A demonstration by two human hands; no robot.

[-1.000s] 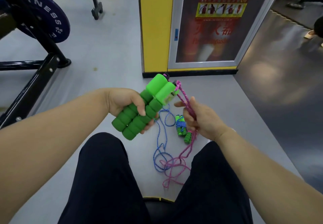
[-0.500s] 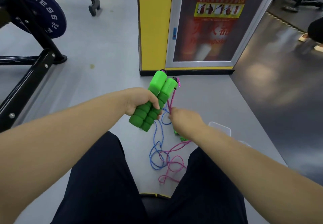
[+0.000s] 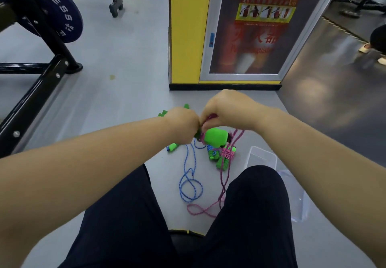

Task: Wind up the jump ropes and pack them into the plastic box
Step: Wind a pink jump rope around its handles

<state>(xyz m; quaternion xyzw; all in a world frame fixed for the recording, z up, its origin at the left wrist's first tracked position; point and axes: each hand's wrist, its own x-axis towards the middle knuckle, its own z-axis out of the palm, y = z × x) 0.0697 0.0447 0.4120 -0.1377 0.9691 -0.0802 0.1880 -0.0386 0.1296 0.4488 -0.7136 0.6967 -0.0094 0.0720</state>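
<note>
My left hand point(image 3: 183, 123) is closed around a pair of green foam jump rope handles point(image 3: 215, 136), whose ends point toward me. My right hand point(image 3: 226, 109) pinches the pink rope point(image 3: 226, 169) right at those handles, touching my left fist. The pink rope hangs down to loops on the floor. A blue rope point(image 3: 191, 186) lies looped on the floor between my knees, one green handle point(image 3: 171, 147) at its end. Two wound-up ropes point(image 3: 221, 156) lie on the floor below my hands. The clear plastic box point(image 3: 271, 159) sits at my right knee, partly hidden.
A yellow pillar with a fire-extinguisher cabinet point(image 3: 246, 35) stands just ahead. A black weight rack with a blue plate point(image 3: 52, 15) fills the left. My dark-trousered legs point(image 3: 129, 215) flank the ropes. Another person's feet point(image 3: 373, 52) show at far right.
My left hand has turned the handles from upright to pointing at me. My right hand rose from below the handles to meet the left hand, carrying the pink rope. The view has tilted down.
</note>
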